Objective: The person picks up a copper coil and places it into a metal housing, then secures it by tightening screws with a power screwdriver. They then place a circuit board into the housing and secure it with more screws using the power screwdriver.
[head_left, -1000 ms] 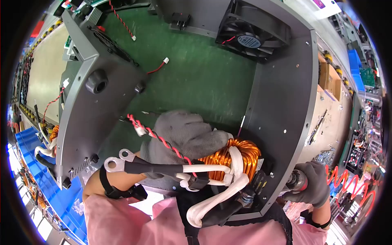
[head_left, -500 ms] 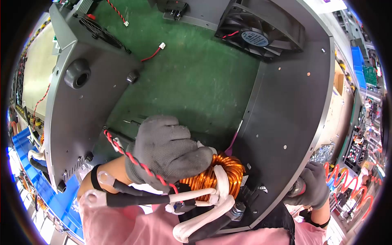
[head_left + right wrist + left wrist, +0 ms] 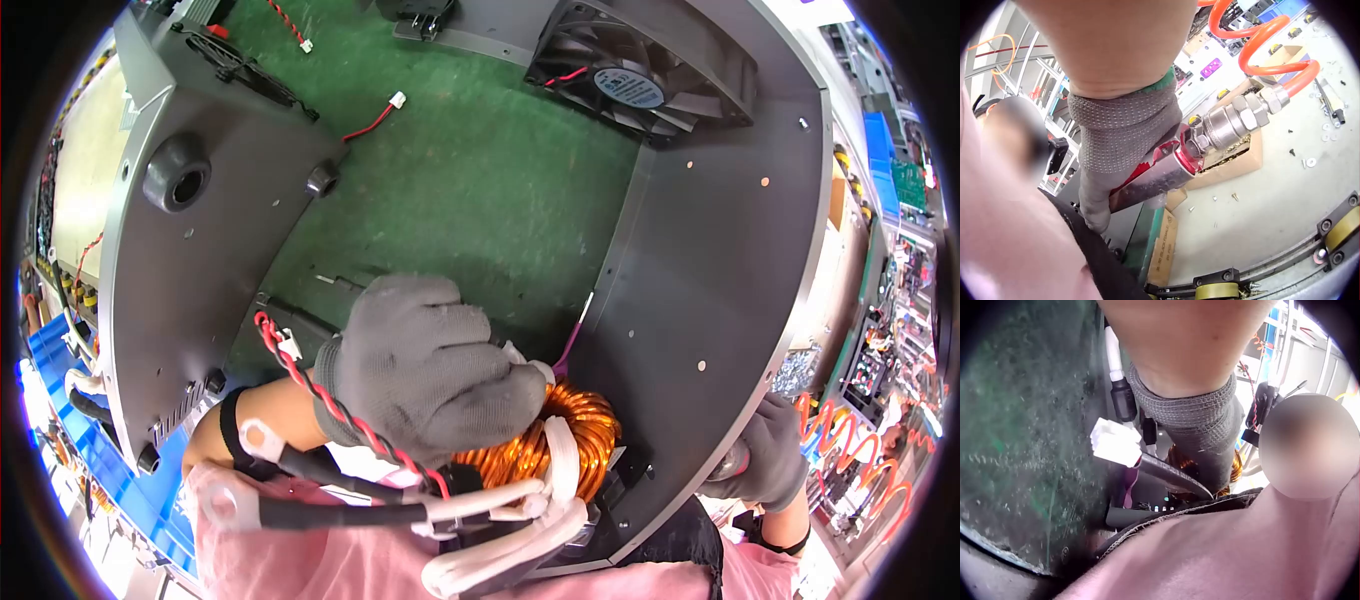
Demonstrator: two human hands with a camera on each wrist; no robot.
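My left hand [image 3: 430,370], in a grey knit glove, curls its fingers over the near-left side of a copper-wound coil [image 3: 590,430]. Its fingertips are partly hidden against the windings. White-sleeved leads [image 3: 505,560] loop from the coil, and a dark-sleeved lead with a ring lug [image 3: 230,505] reaches left below the wrist. A red-and-black twisted wire [image 3: 320,390] crosses the glove's cuff. Outside the metal case, my gloved right hand [image 3: 768,460] grips an air tool [image 3: 1154,187] with a silver body and red parts. Its orange coiled hose [image 3: 1266,50] joins at a metal coupling.
The case's grey right wall [image 3: 710,250] stands between the hands. A black fan [image 3: 630,88] is at the back, and another grey panel [image 3: 190,270] rises at left. Loose connector wires [image 3: 375,120] lie on the green surface [image 3: 480,190]. A cardboard box [image 3: 1235,159] and scattered screws [image 3: 1235,196] sit at right.
The case and coil shifted in the head view, with the right wall swinging outward to the right. The left hand stays at the coil, and the right hand still grips the air tool beside the wall.
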